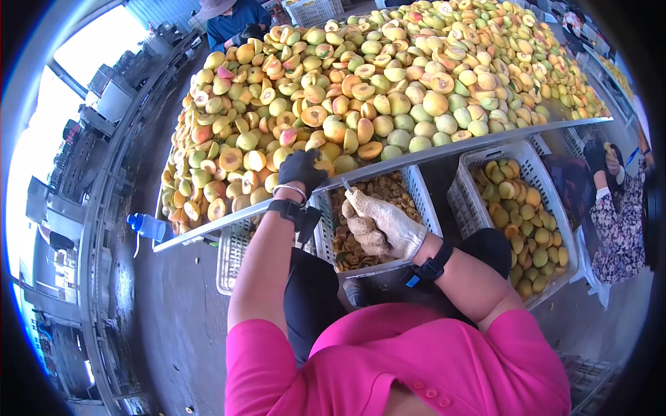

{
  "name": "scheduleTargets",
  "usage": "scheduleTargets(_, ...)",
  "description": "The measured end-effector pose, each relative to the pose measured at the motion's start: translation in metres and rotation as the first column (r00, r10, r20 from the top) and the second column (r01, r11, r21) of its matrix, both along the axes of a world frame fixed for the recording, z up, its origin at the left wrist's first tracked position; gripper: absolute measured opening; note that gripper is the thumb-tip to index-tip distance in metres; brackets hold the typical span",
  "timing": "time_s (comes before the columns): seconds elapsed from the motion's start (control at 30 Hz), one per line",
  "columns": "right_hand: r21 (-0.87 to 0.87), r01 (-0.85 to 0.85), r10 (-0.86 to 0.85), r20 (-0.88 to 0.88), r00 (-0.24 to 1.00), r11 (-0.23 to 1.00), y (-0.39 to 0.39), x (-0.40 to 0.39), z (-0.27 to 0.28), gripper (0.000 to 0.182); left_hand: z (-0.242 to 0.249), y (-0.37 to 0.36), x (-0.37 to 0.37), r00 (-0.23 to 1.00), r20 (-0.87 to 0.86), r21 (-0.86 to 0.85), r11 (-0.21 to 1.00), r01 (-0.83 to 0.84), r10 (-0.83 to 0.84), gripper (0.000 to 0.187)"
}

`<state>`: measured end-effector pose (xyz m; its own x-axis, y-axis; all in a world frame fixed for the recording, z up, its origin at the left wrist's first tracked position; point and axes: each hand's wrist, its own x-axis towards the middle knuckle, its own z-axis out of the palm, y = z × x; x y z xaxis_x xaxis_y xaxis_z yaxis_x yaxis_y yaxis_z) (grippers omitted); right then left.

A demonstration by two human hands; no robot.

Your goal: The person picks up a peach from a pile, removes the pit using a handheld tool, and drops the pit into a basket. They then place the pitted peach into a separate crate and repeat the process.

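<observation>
Left hand (301, 170), in a black glove, is out over the front edge of the table (388, 166), fingers curled onto a peach half (323, 166) at the near rim of the fruit pile (374, 76). It looks like a grasp, but the glove hides the fingertips, so full closure can't be confirmed.

Right hand (380, 225), in a light knit glove, is clenched around a small knife (346, 184); only the blade tip pokes out above the fist, pointing up toward the table edge. This hand sits below the rim, over the middle crate (416, 201), just right of the left hand and not touching it.

Both wrists carry black bands. The person wears a pink top and dark trousers.

The table is heaped with halved and whole peaches, yellow-green to orange, tilted across the view.

Below the rim there are three white plastic crates:
- The middle one holds dark orange scraps, possibly pits and trimmings; too small to tell.
- The right crate (538, 177) holds peach halves.
- The left crate (232, 260) is mostly hidden by the left arm.

A blue bottle (147, 226) stands near the table's left corner.

A person in a floral sleeve (617, 229) is at the right edge. Another in a blue shirt (232, 17) stands at the far end of the table.
</observation>
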<state>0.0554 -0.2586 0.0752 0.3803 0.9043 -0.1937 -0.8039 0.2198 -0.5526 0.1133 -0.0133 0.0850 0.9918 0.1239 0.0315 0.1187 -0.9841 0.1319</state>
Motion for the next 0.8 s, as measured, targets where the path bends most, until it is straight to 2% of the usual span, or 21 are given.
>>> scheduleTargets(0.03,0.009,0.012,-0.012,0.013,1.000,1.000,-0.003,-0.001,0.003,0.035,0.002,0.002,-0.002,0.999,-0.030,-0.008,1.000,0.018,-0.018,0.050)
scheduleTargets(0.13,0.055,0.014,-0.016,0.031,0.999,0.998,-0.011,0.001,0.005,0.032,-0.010,0.017,-0.007,0.997,0.069,-0.107,0.993,0.054,-0.047,0.044)
scheduleTargets(0.23,-0.006,0.058,-0.058,0.095,0.994,0.998,-0.013,-0.003,0.009,0.032,0.001,0.007,-0.023,0.992,0.093,-0.256,0.965,-0.059,0.086,0.042)
scheduleTargets(0.27,-0.032,0.067,-0.063,0.131,0.989,0.997,-0.013,-0.004,0.009,0.033,-0.012,0.015,-0.024,0.964,0.249,-0.306,0.952,-0.009,0.089,0.034)
scheduleTargets(0.3,-0.057,0.077,-0.066,0.168,0.984,0.995,-0.012,-0.006,0.009,0.033,-0.017,0.016,-0.026,0.938,0.291,-0.620,0.784,0.033,0.190,0.033)
scheduleTargets(0.33,-0.084,0.087,-0.068,0.202,0.977,0.993,-0.011,-0.007,0.008,0.034,-0.024,0.016,-0.028,0.909,0.291,-0.851,0.515,0.103,0.299,0.032)
scheduleTargets(0.37,-0.107,0.098,-0.070,0.242,0.968,0.989,-0.009,-0.008,0.008,0.034,-0.028,0.012,-0.032,0.882,0.249,-0.965,0.182,0.189,0.400,0.031)
scheduleTargets(0.4,-0.131,0.109,-0.069,0.280,0.958,0.985,-0.007,-0.009,0.006,0.035,-0.023,0.001,-0.043,0.873,0.179,-0.967,-0.084,0.242,0.454,0.029)
scheduleTargets(0.43,-0.157,0.121,-0.066,0.317,0.946,0.980,-0.004,-0.011,0.004,0.036,-0.025,-0.003,-0.056,0.858,0.387,-0.920,0.194,0.339,0.337,0.029)
scheduleTargets(0.47,-0.182,0.132,-0.061,0.352,0.934,0.974,-0.002,-0.010,0.002,0.036,-0.027,-0.007,-0.070,0.795,0.570,-0.781,0.436,0.447,0.206,0.029)
scheduleTargets(0.5,-0.205,0.145,-0.057,0.384,0.922,0.968,0.002,-0.011,0.000,0.033,-0.032,-0.021,-0.072,0.881,0.294,-0.817,-0.382,0.433,0.369,0.029)
scheduleTargets(0.57,-0.248,0.175,-0.048,0.445,0.894,0.953,0.006,-0.013,-0.003,0.029,-0.044,-0.029,-0.075,0.846,0.392,-0.894,-0.069,0.443,0.361,0.032)
scheduleTargets(0.6,-0.284,0.181,-0.014,0.504,0.864,0.942,0.004,-0.012,-0.003,0.032,-0.050,-0.033,-0.077,0.846,0.412,-0.904,0.031,0.427,0.339,0.034)
scheduleTargets(0.63,-0.271,0.257,-0.044,0.603,0.796,0.928,0.006,-0.012,-0.005,0.033,-0.055,-0.038,-0.078,0.845,0.430,-0.903,0.131,0.410,0.318,0.035)
scheduleTargets(0.67,-0.250,0.330,-0.069,0.695,0.715,0.910,0.009,-0.013,-0.008,0.035,-0.052,-0.046,-0.083,0.858,0.422,-0.906,0.172,0.387,0.293,0.037)
scheduleTargets(0.7,-0.219,0.400,-0.089,0.777,0.623,0.890,0.011,-0.013,-0.012,0.036,-0.044,-0.054,-0.089,0.839,0.481,-0.853,0.356,0.381,0.254,0.038)
scheduleTargets(0.77,-0.245,0.419,-0.061,0.801,0.596,0.874,0.012,-0.011,-0.015,0.038,-0.027,-0.070,-0.102,0.793,0.582,-0.652,0.685,0.325,0.178,0.042)
scheduleTargets(0.8,-0.252,0.429,-0.049,0.814,0.579,0.867,0.012,-0.010,-0.016,0.038,-0.036,-0.071,-0.096,0.836,0.441,-0.896,0.101,0.433,0.325,0.043)
